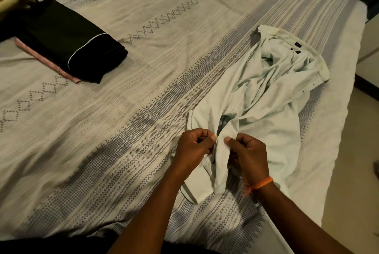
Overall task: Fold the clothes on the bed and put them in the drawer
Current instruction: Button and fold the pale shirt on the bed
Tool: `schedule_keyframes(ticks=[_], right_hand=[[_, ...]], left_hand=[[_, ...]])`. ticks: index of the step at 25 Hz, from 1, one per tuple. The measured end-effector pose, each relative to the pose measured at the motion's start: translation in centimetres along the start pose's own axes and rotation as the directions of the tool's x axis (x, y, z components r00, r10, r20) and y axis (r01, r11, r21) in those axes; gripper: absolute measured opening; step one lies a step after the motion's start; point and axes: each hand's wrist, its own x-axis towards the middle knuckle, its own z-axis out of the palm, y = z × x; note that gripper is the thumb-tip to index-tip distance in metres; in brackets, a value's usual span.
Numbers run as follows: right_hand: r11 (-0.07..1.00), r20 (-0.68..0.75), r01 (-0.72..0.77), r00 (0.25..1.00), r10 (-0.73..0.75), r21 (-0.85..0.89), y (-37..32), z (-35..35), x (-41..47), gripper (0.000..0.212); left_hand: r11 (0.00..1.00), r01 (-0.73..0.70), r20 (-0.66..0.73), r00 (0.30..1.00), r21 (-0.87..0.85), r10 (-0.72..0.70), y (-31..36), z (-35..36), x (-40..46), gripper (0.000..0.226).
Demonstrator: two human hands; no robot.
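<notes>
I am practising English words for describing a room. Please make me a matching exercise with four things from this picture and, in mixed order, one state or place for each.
Things:
1. shirt
2. black garment
3. pink garment
4. wristband

States or places:
A. folded, on top of the pile
B. on the right wrist
C. crumpled, pinched by both hands
D. folded, under the black one

Pairs: 1-C, 2-A, 3-D, 4-B
</notes>
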Motion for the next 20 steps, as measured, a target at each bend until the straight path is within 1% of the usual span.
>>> schedule_keyframes(ticks=[1, 2, 3, 4, 5, 6, 7, 8, 9, 12, 14, 15, 17, 20], right_hand=[[0.94, -0.023, 0.235, 0.968, -0.248, -0.247, 0.1, 0.0, 0.0, 0.009], [0.79, 0.015, 0.42, 0.887, -0.462, -0.448, 0.3, 0.0, 0.1, 0.009], [0.638, 0.067, 0.519, 0.802, -0.593, -0.569, 0.4, -0.1, 0.3, 0.009], [0.531, 0.107, 0.554, 0.749, -0.653, -0.641, 0.4, -0.2, 0.7, 0.01], [0.459, 0.129, 0.557, 0.721, -0.68, -0.692, 0.5, -0.3, 1.1, 0.011], [0.418, 0.136, 0.545, 0.711, -0.69, -0.727, 0.4, -0.2, 1.3, 0.011], [0.407, 0.133, 0.528, 0.716, -0.685, -0.745, 0.3, 0.2, 1.3, 0.011], [0.42, 0.135, 0.521, 0.732, -0.668, -0.743, 0.4, 0.7, 1.0, 0.011], [0.461, 0.13, 0.512, 0.758, -0.638, -0.725, 0.4, 1.3, 0.6, 0.01], [0.642, 0.049, 0.442, 0.844, -0.534, -0.626, 0.4, 1.9, -0.2, 0.01], [0.755, -0.006, 0.366, 0.898, -0.44, -0.544, 0.1, 1.6, -0.1, 0.016], [0.795, -0.028, 0.329, 0.917, -0.398, -0.51, 0.1, 1.4, 0.0, 0.018], [0.827, -0.043, 0.288, 0.936, -0.35, -0.483, 0.1, 1.6, 0.2, 0.021], [0.839, -0.026, 0.286, 0.942, -0.336, -0.462, 0.5, 1.9, 0.1, 0.024]], left_hand=[[0.999, -0.016, -0.016, 1.0, 0.038, 0.017, 0.1, 0.1, 0.0, 0.011], [0.997, -0.036, -0.032, 0.999, 0.073, 0.038, 0.3, 0.2, -0.1, 0.011], [0.992, -0.059, -0.047, 0.997, 0.108, 0.065, 0.4, 0.3, -0.2, 0.011], [0.984, -0.088, -0.056, 0.994, 0.153, 0.097, 0.6, 0.4, -0.4, 0.011], [0.97, -0.121, -0.064, 0.989, 0.209, 0.137, 0.8, 0.6, -0.5, 0.012], [0.951, -0.152, -0.071, 0.982, 0.27, 0.177, 1.0, 0.7, -0.7, 0.013], [0.929, -0.176, -0.078, 0.974, 0.325, 0.212, 1.1, 0.9, -0.8, 0.014], [0.912, -0.19, -0.087, 0.968, 0.363, 0.236, 1.1, 1.1, -0.8, 0.014], [0.903, -0.193, -0.096, 0.964, 0.385, 0.247, 0.9, 1.2, -0.7, 0.013], [0.899, -0.189, -0.1, 0.964, 0.395, 0.247, 0.6, 1.4, -0.7, 0.014], [0.894, -0.195, -0.076, 0.966, 0.404, 0.246, 0.8, 1.4, -0.7, 0.018], [0.893, -0.2, -0.06, 0.968, 0.403, 0.244, 0.8, 1.4, -0.6, 0.022], [0.895, -0.202, -0.033, 0.972, 0.398, 0.234, 0.7, 1.3, -0.4, 0.026], [0.927, -0.174, -0.041, 0.979, 0.333, 0.198, 0.3, 1.1, -0.3, 0.03]])
